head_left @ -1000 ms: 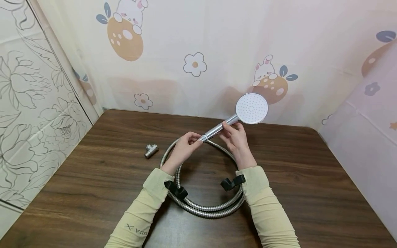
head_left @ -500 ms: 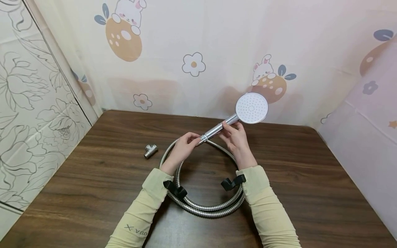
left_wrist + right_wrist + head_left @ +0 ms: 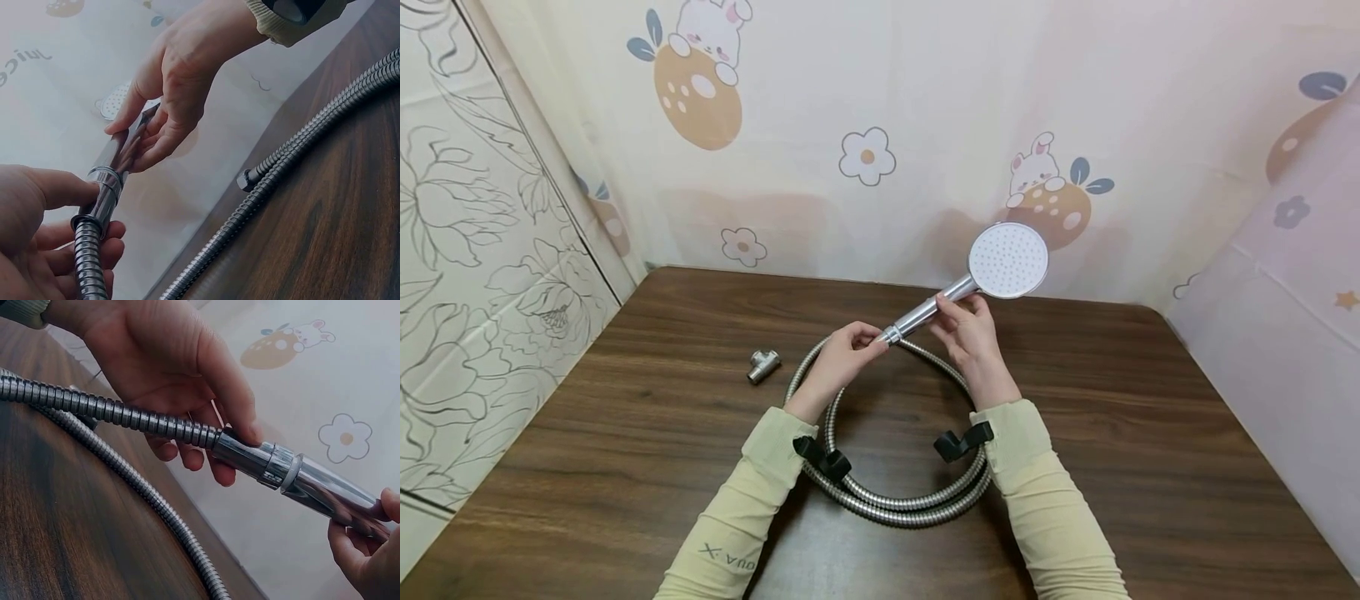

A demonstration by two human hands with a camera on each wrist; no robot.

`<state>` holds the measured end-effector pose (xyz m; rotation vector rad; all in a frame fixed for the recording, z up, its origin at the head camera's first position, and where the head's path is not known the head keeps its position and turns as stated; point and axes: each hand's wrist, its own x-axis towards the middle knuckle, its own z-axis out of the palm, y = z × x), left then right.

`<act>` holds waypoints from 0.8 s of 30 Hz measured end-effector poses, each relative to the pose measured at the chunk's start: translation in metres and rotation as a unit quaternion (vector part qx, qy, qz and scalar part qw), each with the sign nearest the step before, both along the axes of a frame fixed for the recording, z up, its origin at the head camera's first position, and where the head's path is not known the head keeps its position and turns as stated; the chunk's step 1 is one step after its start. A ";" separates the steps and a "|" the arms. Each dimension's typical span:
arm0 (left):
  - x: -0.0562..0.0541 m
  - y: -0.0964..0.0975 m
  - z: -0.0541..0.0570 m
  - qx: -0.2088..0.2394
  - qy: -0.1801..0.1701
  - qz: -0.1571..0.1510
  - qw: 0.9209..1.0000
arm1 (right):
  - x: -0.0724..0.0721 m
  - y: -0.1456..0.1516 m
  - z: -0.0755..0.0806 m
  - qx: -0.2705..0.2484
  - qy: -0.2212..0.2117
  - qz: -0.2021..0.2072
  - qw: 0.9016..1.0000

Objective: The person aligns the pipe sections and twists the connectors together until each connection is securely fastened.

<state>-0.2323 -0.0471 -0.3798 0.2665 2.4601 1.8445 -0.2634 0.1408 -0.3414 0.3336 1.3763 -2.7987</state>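
Note:
A chrome hand shower [image 3: 1007,260] is held tilted above the table, its white spray face at the upper right. My right hand [image 3: 973,343] grips its handle [image 3: 334,494] between thumb and fingers. At the handle's lower end, my left hand [image 3: 841,357] pinches the chrome end fitting [image 3: 244,453] of a ribbed metal shower hose [image 3: 917,520]. In the right wrist view the fitting meets the handle, with a thin pale ring at the joint. The hose lies coiled on the table below both hands; its other end has a chrome nut [image 3: 247,180].
A small chrome T-shaped fitting [image 3: 763,365] lies on the dark wood table [image 3: 647,467] left of the coil. A patterned curtain [image 3: 820,100] hangs behind the table's back edge. Black wrist straps [image 3: 964,442] hang over the coil.
My left thumb and fingers drew back along the hose fitting, then moved forward to its collar again. My right hand and the hand shower have hardly moved.

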 end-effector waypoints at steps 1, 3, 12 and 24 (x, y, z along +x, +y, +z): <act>0.000 0.000 0.000 -0.002 0.004 0.004 1.000 | 0.000 0.000 0.000 0.001 -0.001 0.000 1.000; 0.000 0.000 0.000 -0.007 0.011 0.013 1.000 | 0.000 0.000 -0.001 0.003 -0.003 0.002 1.000; 0.000 -0.002 -0.001 -0.024 -0.003 0.018 1.000 | 0.000 -0.002 0.001 -0.002 -0.004 0.002 1.000; 0.000 -0.007 0.000 -0.037 -0.027 -0.015 0.999 | 0.000 -0.001 0.001 0.008 -0.010 0.001 1.000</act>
